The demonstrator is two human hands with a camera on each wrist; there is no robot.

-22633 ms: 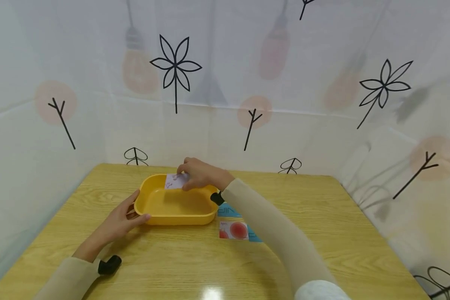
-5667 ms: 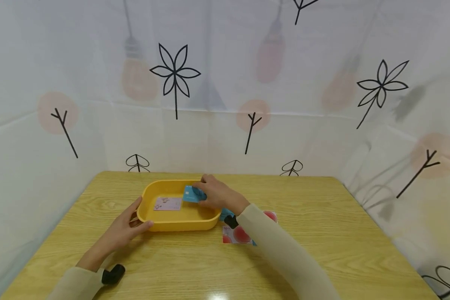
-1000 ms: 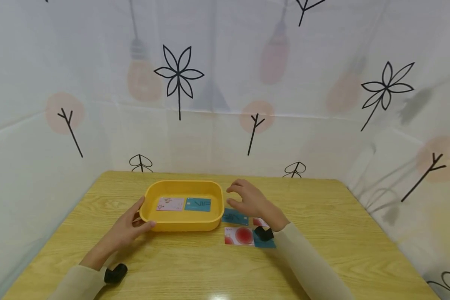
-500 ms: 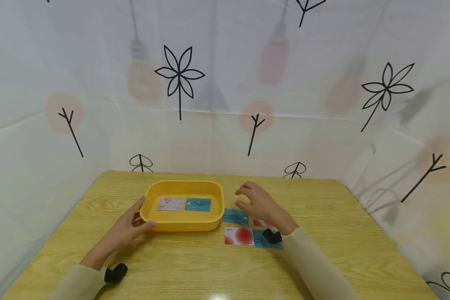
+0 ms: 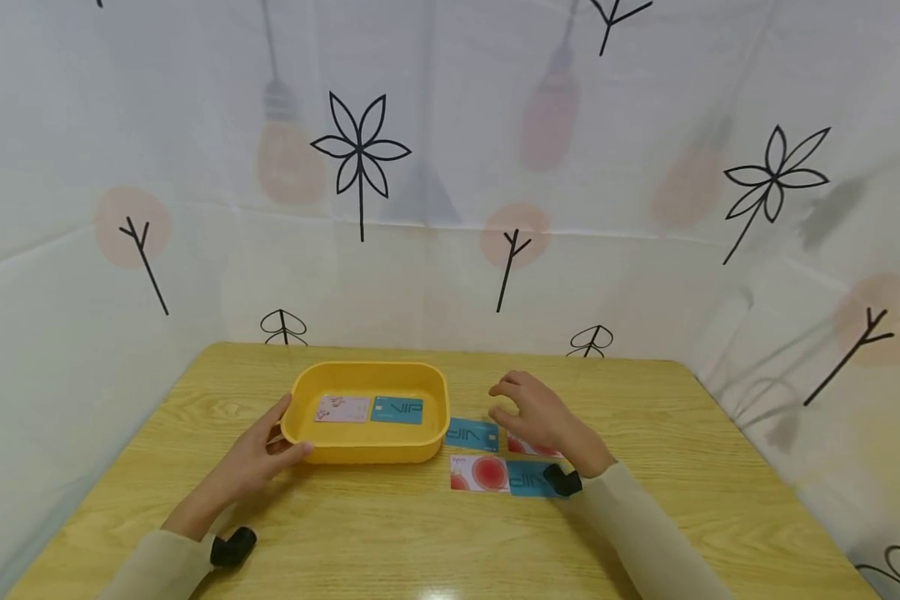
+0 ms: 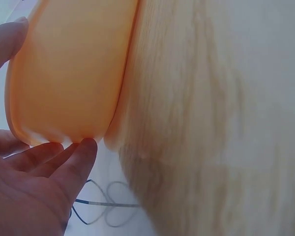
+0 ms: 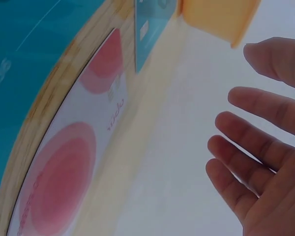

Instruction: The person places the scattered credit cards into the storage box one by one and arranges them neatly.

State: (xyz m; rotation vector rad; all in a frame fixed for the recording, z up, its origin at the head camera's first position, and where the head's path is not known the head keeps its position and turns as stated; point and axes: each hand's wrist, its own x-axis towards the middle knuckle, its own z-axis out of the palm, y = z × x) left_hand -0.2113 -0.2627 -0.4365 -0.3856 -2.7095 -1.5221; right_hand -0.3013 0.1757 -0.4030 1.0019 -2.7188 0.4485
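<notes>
My left hand grips the left end of a yellow plastic tray, thumb at its front wall. In the left wrist view, the fingertips press against the tray's outer side. Inside the tray lie a pale flower-print card and a blue VIP card, side by side. My right hand, holding nothing, hovers right of the tray with fingers loosely bent and apart. Beneath and near it is a red-patterned card, partly hidden by the hand.
Right of the tray lie another blue VIP card, a white card with red circles and a further blue VIP card. The wooden table meets a patterned white cloth behind and at the sides.
Since the oldest frames, the flower-print card and a blue VIP card have been laid in the tray. My emptied right hand has since drawn away rightward. The left hand keeps its grip.
</notes>
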